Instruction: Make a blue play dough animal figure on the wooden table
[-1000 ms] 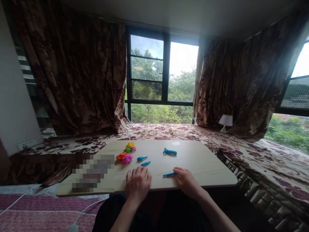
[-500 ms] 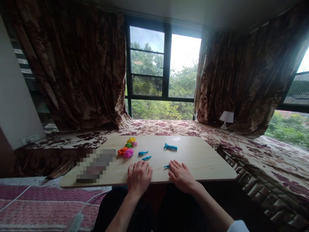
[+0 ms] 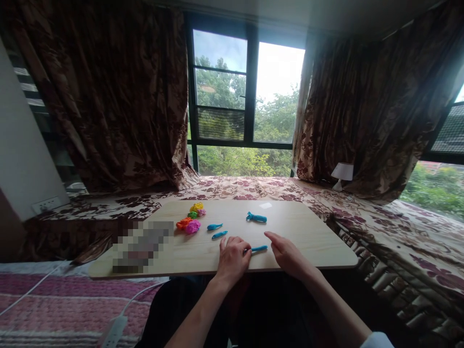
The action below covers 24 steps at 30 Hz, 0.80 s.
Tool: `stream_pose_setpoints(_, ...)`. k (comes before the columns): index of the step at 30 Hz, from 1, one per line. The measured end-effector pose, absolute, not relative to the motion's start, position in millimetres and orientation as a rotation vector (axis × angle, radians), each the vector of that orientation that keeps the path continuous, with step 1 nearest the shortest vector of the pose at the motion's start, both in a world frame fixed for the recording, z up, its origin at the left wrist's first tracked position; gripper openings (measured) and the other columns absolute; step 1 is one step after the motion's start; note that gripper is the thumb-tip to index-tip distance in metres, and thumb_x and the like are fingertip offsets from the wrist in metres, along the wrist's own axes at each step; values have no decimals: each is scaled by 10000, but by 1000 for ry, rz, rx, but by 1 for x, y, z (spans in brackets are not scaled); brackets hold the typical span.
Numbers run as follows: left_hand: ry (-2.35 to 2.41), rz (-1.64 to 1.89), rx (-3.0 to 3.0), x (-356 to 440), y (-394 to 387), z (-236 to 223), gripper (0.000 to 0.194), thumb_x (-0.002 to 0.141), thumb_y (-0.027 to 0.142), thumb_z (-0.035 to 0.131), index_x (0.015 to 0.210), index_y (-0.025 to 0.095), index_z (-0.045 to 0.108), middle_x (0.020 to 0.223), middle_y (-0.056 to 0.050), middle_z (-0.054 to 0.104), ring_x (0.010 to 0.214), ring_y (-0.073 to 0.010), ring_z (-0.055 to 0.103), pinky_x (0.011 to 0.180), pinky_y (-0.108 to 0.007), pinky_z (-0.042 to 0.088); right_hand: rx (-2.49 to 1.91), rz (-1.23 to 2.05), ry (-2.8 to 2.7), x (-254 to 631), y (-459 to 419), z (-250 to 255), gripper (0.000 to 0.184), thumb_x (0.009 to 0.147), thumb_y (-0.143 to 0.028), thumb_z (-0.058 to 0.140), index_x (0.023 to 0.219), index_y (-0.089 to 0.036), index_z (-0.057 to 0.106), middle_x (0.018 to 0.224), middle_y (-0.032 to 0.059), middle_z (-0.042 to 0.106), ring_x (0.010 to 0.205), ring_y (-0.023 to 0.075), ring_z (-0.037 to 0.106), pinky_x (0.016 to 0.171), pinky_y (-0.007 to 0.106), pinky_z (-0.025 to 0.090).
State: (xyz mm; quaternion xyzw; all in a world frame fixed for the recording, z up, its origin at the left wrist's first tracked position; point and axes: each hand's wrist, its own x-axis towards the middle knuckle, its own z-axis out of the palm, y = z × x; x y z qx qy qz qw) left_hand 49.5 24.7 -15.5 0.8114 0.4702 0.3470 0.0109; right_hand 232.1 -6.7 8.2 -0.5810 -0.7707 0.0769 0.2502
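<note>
Blue roll [image 3: 260, 248] | left hand [image 3: 234, 256]: curled at end, grip unclear | right hand [image 3: 288, 253]: extended, empty

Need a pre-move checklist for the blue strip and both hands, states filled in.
1. Blue strip on the table: ok, its right end shows.
2. Left hand at the strip: ok, at its left end.
3. Left hand's grip closed on it: cannot tell, the fingers hide that end.
4. Right hand off the strip: ok, apart to its right.
5. Nearer small blue piece well away from the left hand: not ok, close to the fingertips.
6. Thick blue piece apart from both hands: ok.
</note>
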Motion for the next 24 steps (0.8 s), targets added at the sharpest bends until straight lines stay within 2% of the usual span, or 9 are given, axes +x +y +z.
stream_pose_setpoints(4,1453,1074,2520,37,19,-19,136,784,252,527,792,255,664,834,-2,608,892,-177,525,948,-398,288,-1578,167,-2227,222,-25,-4,442,903,-284,294,1323,-202,403,1384,56,404,1274,183,338,1063,383,172)
stream_pose_setpoints(7,1461,1088,2507,36,18,-22,155,789,245,519,811,252,672,845,-12,606,878,-175,526,902,-370,333,-1649,105,-2294,211,-26,-13,454,917,-300,263,1351,-204,353,1417,61,347,1299,185,290,1062,405,147)
stream_pose_setpoints(12,1474,1144,2501,37,17,-25,205,810,218,479,887,242,667,886,-34,609,910,-190,524,906,-381,341,-1696,56,-2295,204,-20,-16,473,919,-337,258,1356,-180,345,1415,74,348,1310,204,266,1063,418,118)
stream_pose_setpoints(16,1478,1185,2483,36,18,-26,270,838,188,410,978,225,638,937,-39,625,939,-188,528,903,-364,359,-1705,40,-2313,206,-32,-20,507,926,-378,223,1386,-175,286,1446,73,281,1333,210,206,1070,418,69)
stream_pose_setpoints(20,1543,1236,2441,38,21,-29,313,870,198,346,1064,192,592,1003,-57,627,987,-199,524,928,-378,354,-1754,130,-2343,203,-29,-17,628,897,-505,221,1410,-143,208,1468,95,204,1350,227,145,1069,441,62)
stream_pose_setpoints(24,1597,1278,2423,40,21,-29,322,885,238,328,1078,176,579,1000,-72,633,991,-213,531,936,-397,355,-1764,185,-2362,198,-12,-6,699,872,-561,228,1406,-110,211,1466,114,206,1348,236,149,1068,447,77)
